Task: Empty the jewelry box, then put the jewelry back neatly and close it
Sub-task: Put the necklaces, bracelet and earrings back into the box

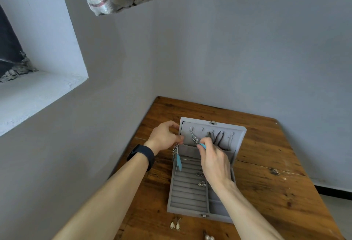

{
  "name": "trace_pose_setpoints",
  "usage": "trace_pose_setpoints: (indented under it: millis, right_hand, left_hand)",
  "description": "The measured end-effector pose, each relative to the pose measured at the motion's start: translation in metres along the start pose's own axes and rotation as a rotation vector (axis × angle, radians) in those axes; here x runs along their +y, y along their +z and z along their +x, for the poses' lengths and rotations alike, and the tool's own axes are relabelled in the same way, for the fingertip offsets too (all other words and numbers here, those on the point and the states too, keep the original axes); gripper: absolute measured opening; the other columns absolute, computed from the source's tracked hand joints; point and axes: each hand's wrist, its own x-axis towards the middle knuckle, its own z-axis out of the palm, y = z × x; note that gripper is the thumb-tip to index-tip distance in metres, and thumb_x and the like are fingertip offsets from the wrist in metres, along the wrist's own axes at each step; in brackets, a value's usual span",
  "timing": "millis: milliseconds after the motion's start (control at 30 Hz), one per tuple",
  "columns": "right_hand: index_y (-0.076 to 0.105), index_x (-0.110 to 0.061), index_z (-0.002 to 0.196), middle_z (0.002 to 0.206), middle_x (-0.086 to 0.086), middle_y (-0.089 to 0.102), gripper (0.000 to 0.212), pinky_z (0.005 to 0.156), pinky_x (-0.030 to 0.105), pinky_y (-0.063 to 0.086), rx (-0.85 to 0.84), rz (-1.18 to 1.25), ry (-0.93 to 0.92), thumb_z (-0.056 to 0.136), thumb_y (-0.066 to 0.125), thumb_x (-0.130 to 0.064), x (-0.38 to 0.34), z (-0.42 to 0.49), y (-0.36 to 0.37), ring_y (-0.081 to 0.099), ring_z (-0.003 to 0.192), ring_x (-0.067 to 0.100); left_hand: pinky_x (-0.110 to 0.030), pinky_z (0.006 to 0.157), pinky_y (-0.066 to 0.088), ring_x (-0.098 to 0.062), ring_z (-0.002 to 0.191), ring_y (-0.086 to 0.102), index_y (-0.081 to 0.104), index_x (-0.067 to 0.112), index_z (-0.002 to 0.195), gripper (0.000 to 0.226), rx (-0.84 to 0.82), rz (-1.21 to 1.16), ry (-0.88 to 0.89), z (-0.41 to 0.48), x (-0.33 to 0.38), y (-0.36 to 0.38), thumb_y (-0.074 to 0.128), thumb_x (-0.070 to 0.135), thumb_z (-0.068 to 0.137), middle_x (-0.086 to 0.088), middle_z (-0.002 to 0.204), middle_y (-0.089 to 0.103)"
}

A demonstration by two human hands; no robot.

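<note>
Lid (237,135) was gripped by left hand (164,137); necklace (194,139), pinched by right hand (215,161), was best kept taut, clear of chains (219,137).

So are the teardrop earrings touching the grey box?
Apart. The head view shows a strip of bare table between the teardrop earrings and the jewelry box front wall.
</note>
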Motion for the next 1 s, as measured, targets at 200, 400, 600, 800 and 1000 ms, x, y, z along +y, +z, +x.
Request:
trace_pose_setpoints:
  millis: [200,400,600,800,1000]
  right_hand:
    - [0.072,-0.025,0.093,0.068,-0.005,0.068,0.008,0.044,0.030,0.048,0.034,-0.143,-0.054,0.091,0.070,-0.032,0.002,0.005,-0.004,0.065,0.054,0.022]
    - [0.073,-0.026,0.112,0.096,-0.007,0.065,0.020,0.050,0.036,0.056,-0.104,-0.075,-0.088,0.094,0.064,-0.030,0.003,-0.002,-0.002,0.068,0.063,0.025]
    - [0.061,-0.026,0.123,0.106,-0.004,0.066,0.026,0.063,0.039,0.058,-0.222,-0.025,-0.029,0.099,0.052,-0.032,-0.002,-0.003,-0.003,0.070,0.084,0.025]
    - [0.056,-0.028,0.107,0.102,-0.005,0.068,0.012,0.060,0.032,0.043,-0.231,-0.037,0.085,0.101,0.048,-0.034,-0.008,0.001,-0.008,0.069,0.083,0.030]
    - [0.060,-0.023,0.125,0.127,-0.007,0.046,0.034,0.072,0.034,0.048,-0.411,-0.035,0.142,0.095,0.058,-0.040,-0.015,-0.003,-0.007,0.066,0.095,0.026]
  left_hand:
    - [-0.042,0.093,0.056,-0.011,0.090,0.071,0.061,0.026,0.120,0.037,0.005,0.014,0.012,-0.002,0.001,0.000,0.076,0.024,0.086,0.006,0.087,0.077]
    - [-0.041,0.089,0.058,-0.013,0.085,0.073,0.059,0.027,0.127,0.046,0.018,0.014,0.007,0.000,0.000,0.004,0.077,0.024,0.085,0.005,0.086,0.077]
    - [-0.041,0.089,0.058,-0.011,0.083,0.073,0.060,0.026,0.124,0.045,0.021,0.006,0.005,0.000,0.000,0.004,0.079,0.022,0.083,0.007,0.080,0.077]
    - [-0.041,0.087,0.059,-0.013,0.082,0.074,0.060,0.030,0.118,0.040,0.013,0.021,0.000,-0.003,0.003,0.003,0.078,0.021,0.083,0.007,0.078,0.077]
    - [-0.040,0.088,0.058,-0.010,0.082,0.073,0.058,0.026,0.125,0.045,0.008,0.020,-0.005,-0.003,0.005,0.003,0.078,0.021,0.085,0.006,0.080,0.077]
